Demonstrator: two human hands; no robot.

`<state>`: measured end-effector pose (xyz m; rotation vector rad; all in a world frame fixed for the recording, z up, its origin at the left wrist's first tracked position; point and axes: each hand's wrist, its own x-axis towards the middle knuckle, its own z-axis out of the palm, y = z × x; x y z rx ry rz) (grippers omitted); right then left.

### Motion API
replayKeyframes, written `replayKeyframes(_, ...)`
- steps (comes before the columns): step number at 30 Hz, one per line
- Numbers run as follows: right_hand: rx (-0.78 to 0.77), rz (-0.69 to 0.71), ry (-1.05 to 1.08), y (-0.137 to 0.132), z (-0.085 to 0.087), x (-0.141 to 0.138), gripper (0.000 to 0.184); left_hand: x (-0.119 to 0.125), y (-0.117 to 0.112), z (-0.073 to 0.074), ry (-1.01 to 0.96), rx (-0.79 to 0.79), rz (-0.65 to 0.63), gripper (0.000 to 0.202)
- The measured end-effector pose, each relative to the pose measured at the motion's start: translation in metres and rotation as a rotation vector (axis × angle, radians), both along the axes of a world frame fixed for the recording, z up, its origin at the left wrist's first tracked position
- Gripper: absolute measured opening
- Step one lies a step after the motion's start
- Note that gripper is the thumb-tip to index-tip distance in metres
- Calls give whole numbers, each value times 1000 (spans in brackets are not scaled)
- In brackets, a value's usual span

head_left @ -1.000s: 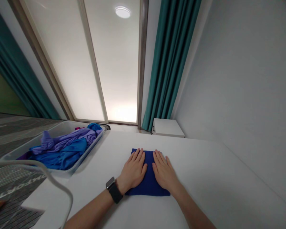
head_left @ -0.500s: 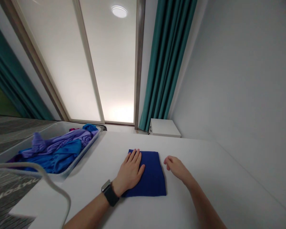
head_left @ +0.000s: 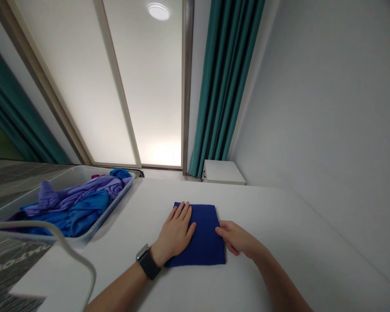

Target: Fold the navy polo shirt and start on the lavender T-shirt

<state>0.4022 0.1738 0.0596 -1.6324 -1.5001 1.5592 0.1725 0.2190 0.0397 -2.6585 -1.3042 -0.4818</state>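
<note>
The left hand (head_left: 175, 234), laid flat, partly hides a blue cloth (head_left: 205, 245) whose edge the right hand (head_left: 238, 238) touches, pinch unclear, white table (head_left: 195, 290) beneath both, teal curtain (head_left: 224, 95) beyond.

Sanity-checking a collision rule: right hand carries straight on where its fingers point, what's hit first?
The right edge of the folded blue cloth; the right hand appears to be at it, contact unclear. Beyond, across the cloth, likely the left hand, lying flat.

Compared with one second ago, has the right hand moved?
Yes, the right hand has shifted rightward against the white cabinet, from flat on the folded navy cloth to its right edge.
</note>
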Motion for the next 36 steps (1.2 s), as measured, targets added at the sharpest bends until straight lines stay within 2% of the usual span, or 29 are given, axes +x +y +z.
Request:
replayKeyframes(7, 59, -149, -99, 2, -2, -8, 38, 0, 0, -2, -19, -1, -5, 54)
replayKeyframes(12, 125, -186, -100, 8, -9, -11, 33, 0, 0, 1, 5, -11, -3, 54)
replayKeyframes(15, 118, -189, -102, 9, -10, -11, 31, 0, -1, 2, 16, -16, -3, 54)
replayKeyframes(20, 54, -186, -25, 8, -5, -11, 39, 0, 0, 0, 16, -9, -5, 55)
replayKeyframes(23, 32, -176, -35, 9, -6, -12, 35, -1, 1, -3, -9, 3, -7, 54)
replayKeyframes(29, 145, -181, -199, 13, -12, -15, 27, -1, 1, -2, -19, 14, -7, 53)
replayKeyframes(33, 167, -132, -335, 7, -3, -13, 39, -1, 1, -2, -30, 17, -10, 53)
replayKeyframes(36, 139, -65, -254, 2, 2, -9, 44, -1, 1, -2, -34, 13, -12, 53)
